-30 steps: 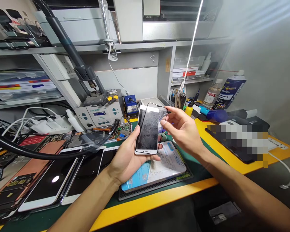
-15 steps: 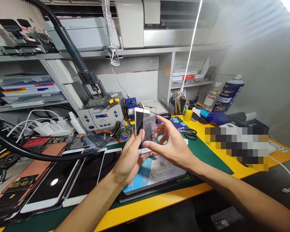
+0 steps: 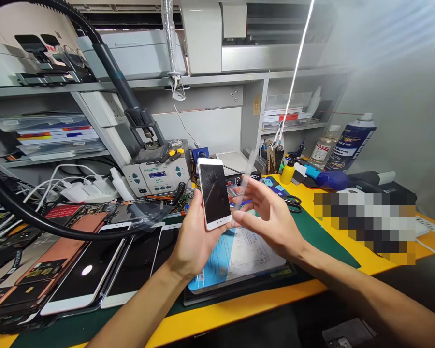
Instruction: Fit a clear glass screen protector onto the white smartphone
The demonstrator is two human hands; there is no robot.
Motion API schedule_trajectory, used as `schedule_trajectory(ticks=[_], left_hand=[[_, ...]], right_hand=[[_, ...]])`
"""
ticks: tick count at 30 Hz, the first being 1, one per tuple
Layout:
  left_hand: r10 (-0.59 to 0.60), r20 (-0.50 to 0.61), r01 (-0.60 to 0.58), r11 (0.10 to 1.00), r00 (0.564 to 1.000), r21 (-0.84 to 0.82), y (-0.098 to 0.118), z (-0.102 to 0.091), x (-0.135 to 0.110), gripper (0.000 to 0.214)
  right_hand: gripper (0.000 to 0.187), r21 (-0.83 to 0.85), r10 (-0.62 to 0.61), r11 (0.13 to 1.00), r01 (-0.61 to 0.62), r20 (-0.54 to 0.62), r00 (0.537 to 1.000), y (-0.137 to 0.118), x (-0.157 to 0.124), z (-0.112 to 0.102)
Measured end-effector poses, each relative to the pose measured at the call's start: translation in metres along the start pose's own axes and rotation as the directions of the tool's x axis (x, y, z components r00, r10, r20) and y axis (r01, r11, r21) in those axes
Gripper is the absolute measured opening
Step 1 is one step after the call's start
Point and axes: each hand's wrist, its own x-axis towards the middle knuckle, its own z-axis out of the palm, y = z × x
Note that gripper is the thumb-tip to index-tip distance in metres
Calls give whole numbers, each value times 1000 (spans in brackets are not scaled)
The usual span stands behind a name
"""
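Observation:
My left hand (image 3: 193, 237) is closed round a white-framed smartphone (image 3: 216, 195), tilted with its dark screen toward me and smudges near the top of the glass. Between the fingers and thumb of my right hand (image 3: 266, 215) is a thin see-through screen protector (image 3: 247, 181), turned almost edge-on and blurred. It stands just right of the phone, apart from the screen. Below both hands lies a blue and grey booklet or pad (image 3: 252, 251) with line drawings.
Several white-fronted phones (image 3: 90, 270) lie on the left of the green mat (image 3: 333, 251). A hot-air station (image 3: 155, 176) stands behind. Black scissors (image 3: 293, 203), a yellow bottle (image 3: 287, 171) and a spray can (image 3: 351, 140) are at the right. A black hose (image 3: 58, 227) arcs across the left.
The screen protector has come off from in front of the phone, moving right and turning edge-on in my right hand. The phone's screen now faces me more fully. The view has shifted slightly.

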Motion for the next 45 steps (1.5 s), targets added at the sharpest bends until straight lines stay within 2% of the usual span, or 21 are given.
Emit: schedule_trajectory(ticks=[2, 4, 8, 11, 19, 23, 25, 30, 36, 45], left_hand=[[-8, 4, 8, 999, 1000, -53, 6, 0, 2, 53], [-21, 4, 22, 995, 1000, -97, 11, -1, 4, 52], [-39, 17, 41, 985, 999, -167, 16, -8, 7, 44], [-42, 21, 45, 977, 999, -209, 17, -12, 8, 45], [-1, 112, 30, 966, 994, -256, 20, -11, 4, 63], [3, 141, 31, 970, 990, -241, 19, -11, 2, 66], [7, 152, 30, 970, 988, -242, 19, -11, 2, 65], [-5, 148, 42, 968, 989, -249, 19, -11, 2, 62], [-14, 126, 48, 962, 992, -269, 21, -15, 4, 64], [-118, -37, 100, 942, 992, -319, 32, -28, 15, 60]], right_hand=[[67, 51, 14, 999, -14, 9, 1000, -4, 1, -6], [64, 23, 14, 1000, -15, 31, 999, -6, 1, -8], [63, -194, 5, 981, 1, 29, 1000, -4, 0, -6], [61, -328, -22, 944, 36, 45, 999, -1, 0, -5], [44, -545, -229, 791, 279, 159, 960, 0, 0, -3], [38, -611, -373, 657, 441, 244, 895, 7, 0, -4], [35, -624, -398, 597, 505, 316, 861, 13, 0, -7], [39, -638, -418, 538, 551, 365, 832, 20, 1, -12], [43, -668, -375, 497, 553, 409, 832, 17, 0, -12], [40, -728, -309, 414, 546, 452, 837, 11, 1, -15]])
